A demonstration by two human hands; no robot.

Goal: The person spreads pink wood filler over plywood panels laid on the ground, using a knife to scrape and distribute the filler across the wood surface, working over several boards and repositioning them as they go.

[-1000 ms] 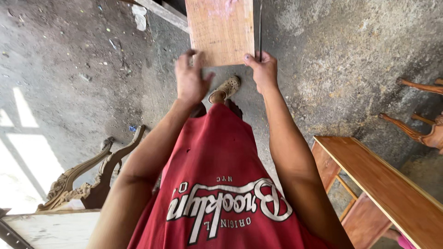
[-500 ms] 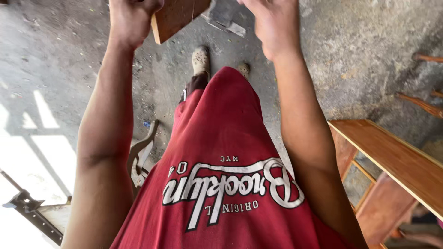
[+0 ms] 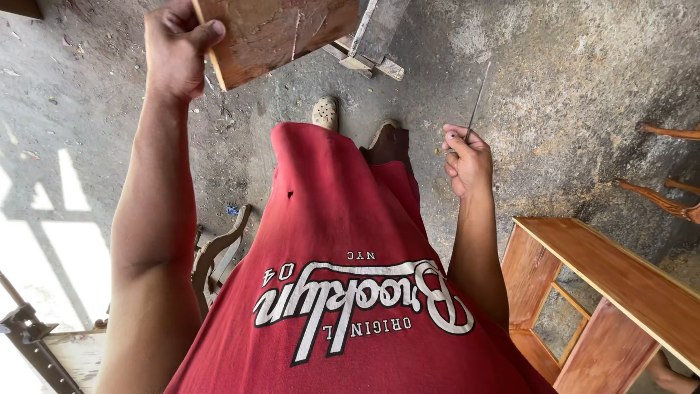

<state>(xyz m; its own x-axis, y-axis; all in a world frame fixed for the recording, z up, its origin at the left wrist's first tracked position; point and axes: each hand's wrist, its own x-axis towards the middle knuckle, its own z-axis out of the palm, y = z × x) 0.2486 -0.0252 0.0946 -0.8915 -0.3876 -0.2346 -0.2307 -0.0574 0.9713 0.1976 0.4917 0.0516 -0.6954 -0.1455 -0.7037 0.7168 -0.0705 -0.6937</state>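
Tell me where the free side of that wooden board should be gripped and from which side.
Grip the wooden board on its lower right edge, coming from the right. The left hand already pinches the left corner, so that side hangs unsupported. The right hand holds a thin metal rod.

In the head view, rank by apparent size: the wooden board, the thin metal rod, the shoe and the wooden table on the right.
1. wooden table, though partly cut off and nearer the camera
2. wooden board, cropped at the top
3. thin metal rod
4. shoe
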